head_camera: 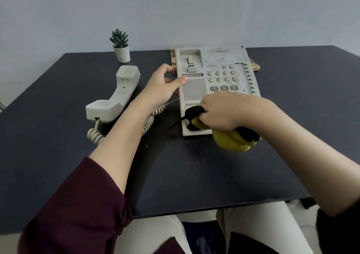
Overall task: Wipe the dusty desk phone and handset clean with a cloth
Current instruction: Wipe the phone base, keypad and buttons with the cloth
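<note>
A dusty beige desk phone [224, 62] lies on the dark table [194, 175], its cradle bare. My left hand [163, 85] grips the phone's left edge, thumb on top near the speaker grille. My right hand [220, 111] holds a bunched yellow and black cloth [231, 138] and presses it into the lower cradle recess at the phone's near left corner. The handset [115, 95] lies face up on the table to the left, joined to the phone by a coiled cord [148, 123] that runs under my left forearm.
A small potted succulent [120, 46] stands at the back left of the table. A patterned flat item [254, 65] sticks out from under the phone's far side. Dust specks dot the table in front of the phone. A wall rises right behind.
</note>
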A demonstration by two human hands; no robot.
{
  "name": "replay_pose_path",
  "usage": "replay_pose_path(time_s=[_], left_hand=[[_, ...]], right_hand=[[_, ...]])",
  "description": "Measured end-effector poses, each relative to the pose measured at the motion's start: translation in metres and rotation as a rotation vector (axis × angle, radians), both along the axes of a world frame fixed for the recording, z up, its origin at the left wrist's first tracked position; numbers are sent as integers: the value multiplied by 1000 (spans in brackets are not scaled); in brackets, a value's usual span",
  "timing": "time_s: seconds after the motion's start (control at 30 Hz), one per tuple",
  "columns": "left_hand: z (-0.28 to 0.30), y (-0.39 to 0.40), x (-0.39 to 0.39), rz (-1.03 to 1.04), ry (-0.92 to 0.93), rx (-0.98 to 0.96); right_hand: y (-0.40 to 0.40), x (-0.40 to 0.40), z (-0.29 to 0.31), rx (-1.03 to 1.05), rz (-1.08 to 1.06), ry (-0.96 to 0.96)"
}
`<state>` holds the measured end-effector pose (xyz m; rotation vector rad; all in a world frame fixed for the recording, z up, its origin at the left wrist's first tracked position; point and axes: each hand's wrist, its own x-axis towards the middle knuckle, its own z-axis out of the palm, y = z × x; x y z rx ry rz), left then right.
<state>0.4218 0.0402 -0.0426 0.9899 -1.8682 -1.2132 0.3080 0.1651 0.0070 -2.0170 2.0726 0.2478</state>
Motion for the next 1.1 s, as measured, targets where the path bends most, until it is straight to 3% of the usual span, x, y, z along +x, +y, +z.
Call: replay_pose_path(time_s=[0.13, 0.33, 0.6, 0.77, 0.83, 0.93, 1.03, 1.1], left_hand=[[0, 0, 1, -8, 3, 21], [0, 0, 2, -30, 28, 39], [-1, -2, 0, -20, 23, 36], [-1, -1, 0, -5, 3, 14], [-1, 0, 0, -3, -11, -1], [-2, -2, -1, -16, -6, 6], [-6, -5, 0, -8, -13, 38], [-6, -4, -1, 91, -109, -113]], right_hand=[[3, -7, 14, 28, 17, -6], [15, -20, 15, -436, 45, -196], [17, -14, -19, -312, 172, -108], [28, -5, -20, -333, 118, 90], [25, -5, -18, -291, 86, 78], [21, -18, -8, -174, 55, -196], [27, -37, -5, -225, -103, -676], [31, -45, -8, -267, -230, -1026]])
